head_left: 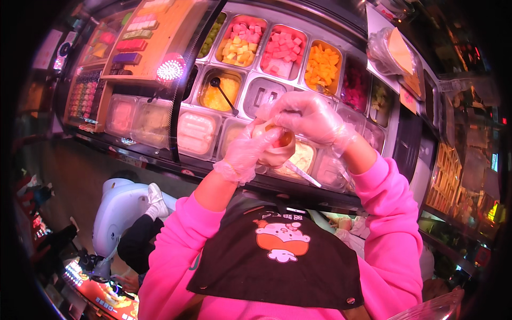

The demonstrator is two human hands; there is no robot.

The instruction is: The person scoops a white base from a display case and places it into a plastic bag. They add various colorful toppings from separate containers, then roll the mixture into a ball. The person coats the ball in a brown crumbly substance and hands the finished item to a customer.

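Note:
Both my hands wear clear plastic gloves and meet over the front row of food tubs. My left hand [248, 149] is closed round a soft pale dough wrapper [276, 159], cupped with its opening up. Orange and pink fruit pieces [285, 140] show inside it. My right hand [317, 118] bends over from the far side, its fingers drawn together at the wrapper's upper edge; the fingertips are partly hidden. Below the wrapper is a tub of creamy white filling [303, 156], with a white-handled spreader [303, 174] lying across its near rim.
Tubs of pink cubes [281, 49], orange fruit [322, 64] and yellow cubes [238, 50] stand at the back. A black spoon [224, 95] rests in yellow filling [220, 97]. A wooden display box [152, 45] stands left. Plastic bags [386, 50] lie at back right.

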